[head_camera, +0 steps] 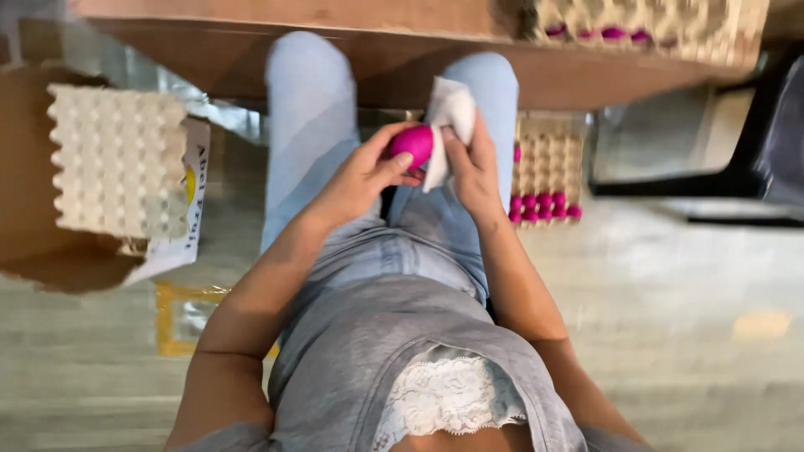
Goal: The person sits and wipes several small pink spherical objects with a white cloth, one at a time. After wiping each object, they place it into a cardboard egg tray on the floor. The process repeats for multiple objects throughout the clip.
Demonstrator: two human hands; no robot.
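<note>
Magenta egg-shaped object [412, 144], smooth and glossy, sits above the person's lap, pinched in the left hand [364, 172] whose grip closes round its lower end. The right hand [473, 163] clenches a crumpled white cloth [448, 113] and presses it against the egg's side. Nothing lies beneath it but denim knees and floor, so a hard rub from the cloth could squeeze it out of those few fingers and send it down. A cardboard egg tray [548, 159] with a row of similar magenta eggs rests by the right knee.
</note>
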